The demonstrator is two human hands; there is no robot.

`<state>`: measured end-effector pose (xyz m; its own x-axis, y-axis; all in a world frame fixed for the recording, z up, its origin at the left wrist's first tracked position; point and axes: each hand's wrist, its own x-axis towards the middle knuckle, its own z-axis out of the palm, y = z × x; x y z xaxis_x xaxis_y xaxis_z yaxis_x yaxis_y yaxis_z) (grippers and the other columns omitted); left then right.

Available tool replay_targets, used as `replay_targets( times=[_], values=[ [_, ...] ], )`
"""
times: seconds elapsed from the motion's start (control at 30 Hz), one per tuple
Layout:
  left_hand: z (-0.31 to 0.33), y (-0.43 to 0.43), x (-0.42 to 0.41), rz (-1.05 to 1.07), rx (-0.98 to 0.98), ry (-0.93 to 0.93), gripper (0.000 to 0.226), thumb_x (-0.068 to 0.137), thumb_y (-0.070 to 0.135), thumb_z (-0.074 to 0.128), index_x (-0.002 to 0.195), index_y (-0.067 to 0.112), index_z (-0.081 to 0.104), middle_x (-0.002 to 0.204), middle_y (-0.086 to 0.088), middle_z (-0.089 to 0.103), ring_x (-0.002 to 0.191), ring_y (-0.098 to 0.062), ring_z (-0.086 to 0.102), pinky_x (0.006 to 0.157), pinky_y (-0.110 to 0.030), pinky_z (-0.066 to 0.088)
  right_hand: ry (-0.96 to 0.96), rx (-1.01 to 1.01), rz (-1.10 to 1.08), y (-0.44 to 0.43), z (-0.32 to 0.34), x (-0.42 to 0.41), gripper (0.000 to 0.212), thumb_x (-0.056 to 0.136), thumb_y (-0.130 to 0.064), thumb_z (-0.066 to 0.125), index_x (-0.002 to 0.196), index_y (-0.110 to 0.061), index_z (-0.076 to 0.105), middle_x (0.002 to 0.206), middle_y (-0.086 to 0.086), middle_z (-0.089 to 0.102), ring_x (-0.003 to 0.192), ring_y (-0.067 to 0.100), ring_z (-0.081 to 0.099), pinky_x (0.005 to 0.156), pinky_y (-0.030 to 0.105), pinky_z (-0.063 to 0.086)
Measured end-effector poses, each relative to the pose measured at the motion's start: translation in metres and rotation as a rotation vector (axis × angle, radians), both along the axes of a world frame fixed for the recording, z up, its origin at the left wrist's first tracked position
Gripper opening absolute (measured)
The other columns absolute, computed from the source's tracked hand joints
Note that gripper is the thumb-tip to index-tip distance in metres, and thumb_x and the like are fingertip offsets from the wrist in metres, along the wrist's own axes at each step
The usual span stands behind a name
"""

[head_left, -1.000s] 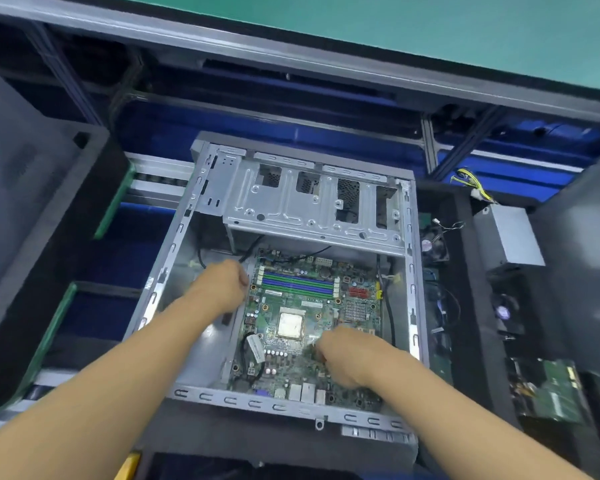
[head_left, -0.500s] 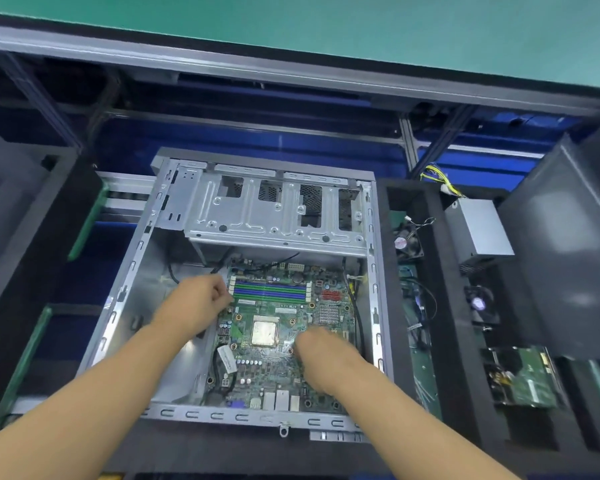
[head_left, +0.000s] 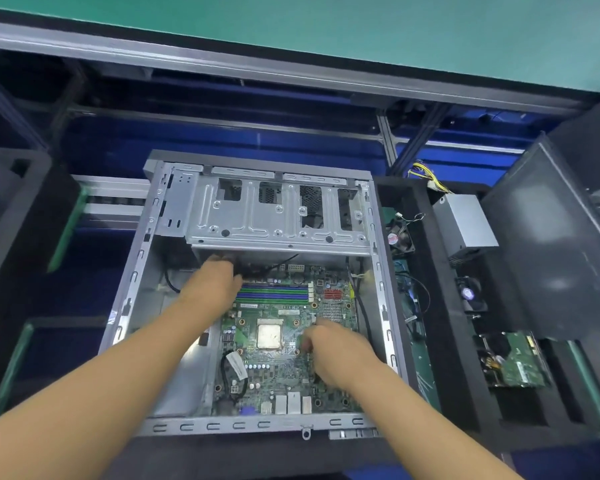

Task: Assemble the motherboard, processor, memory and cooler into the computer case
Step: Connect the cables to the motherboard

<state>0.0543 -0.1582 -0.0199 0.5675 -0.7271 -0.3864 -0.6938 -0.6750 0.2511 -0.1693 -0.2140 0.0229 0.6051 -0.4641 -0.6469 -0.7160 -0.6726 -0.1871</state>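
Observation:
An open grey computer case lies flat in front of me. The green motherboard sits inside it, with a silver processor in its socket and blue and green memory slots beyond. My left hand reaches over the board's far left corner, fingertips curled down under the edge of the drive cage. My right hand rests on the board just right of the processor, fingers curled down onto it. What the fingertips touch is hidden.
A black foam tray to the right of the case holds a small fan, a grey power supply with yellow wires, a cooler and another green board. Dark foam bins stand at far left and far right.
My left hand has slid farther along the board's left edge, up to the drive cage. My right hand stays beside the processor. My head has shifted, so the case sits lower and more centred.

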Motion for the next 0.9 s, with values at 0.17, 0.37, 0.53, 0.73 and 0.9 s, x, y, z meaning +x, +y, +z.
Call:
replay_targets(
  times=[0.17, 0.37, 0.53, 0.73, 0.9],
  values=[
    [-0.005, 0.006, -0.001, 0.171, -0.165, 0.123, 0.028, 0.094, 0.019, 0.057, 0.106, -0.006, 0.06, 0.109, -0.019, 0.055, 0.097, -0.034, 0.059, 0.081, -0.034, 0.045, -0.004, 0.008, -0.022, -0.001, 0.0, 0.005, 0.043, 0.09, 0.006, 0.054, 0.119, -0.024, 0.067, 0.128, 0.0, 0.059, 0.097, 0.021, 0.063, 0.083, 0.037, 0.056],
    [-0.007, 0.026, 0.0, 0.295, 0.001, 0.203, 0.028, 0.096, 0.024, 0.051, 0.113, 0.002, 0.054, 0.111, -0.014, 0.059, 0.093, -0.027, 0.058, 0.077, -0.036, 0.05, -0.258, -0.008, -0.112, -0.016, 0.001, 0.028, 0.029, 0.102, -0.013, 0.047, 0.123, -0.023, 0.064, 0.134, -0.002, 0.056, 0.092, 0.015, 0.058, 0.084, 0.032, 0.052],
    [-0.008, 0.038, -0.002, 0.331, 0.279, 0.133, 0.073, 0.092, 0.022, 0.053, 0.149, 0.006, 0.011, 0.156, -0.018, 0.008, 0.144, -0.034, 0.016, 0.112, -0.045, 0.027, -0.246, -0.119, -0.017, -0.042, -0.011, 0.095, 0.022, 0.103, -0.016, 0.045, 0.116, -0.009, 0.061, 0.108, 0.01, 0.067, 0.099, 0.03, 0.063, 0.088, 0.039, 0.052],
    [-0.01, 0.045, 0.002, 0.239, 0.34, 0.027, 0.078, 0.084, 0.018, 0.064, 0.148, 0.01, 0.02, 0.156, -0.009, 0.014, 0.143, -0.032, 0.02, 0.112, -0.044, 0.028, 0.125, -0.133, 0.088, -0.06, -0.027, 0.119, 0.036, 0.106, -0.019, 0.038, 0.071, -0.025, 0.028, 0.072, -0.004, 0.032, 0.08, 0.022, 0.044, 0.083, 0.038, 0.041],
    [0.004, 0.047, 0.0, 0.183, 0.137, -0.046, 0.029, 0.096, 0.031, 0.05, 0.121, 0.018, 0.058, 0.12, -0.009, 0.061, 0.11, -0.029, 0.057, 0.084, -0.038, 0.049, 0.047, -0.197, 0.041, -0.056, -0.022, 0.11, 0.026, 0.102, -0.01, 0.046, 0.077, -0.017, 0.044, 0.075, 0.0, 0.054, 0.066, 0.019, 0.053, 0.068, 0.035, 0.042]
  ],
)
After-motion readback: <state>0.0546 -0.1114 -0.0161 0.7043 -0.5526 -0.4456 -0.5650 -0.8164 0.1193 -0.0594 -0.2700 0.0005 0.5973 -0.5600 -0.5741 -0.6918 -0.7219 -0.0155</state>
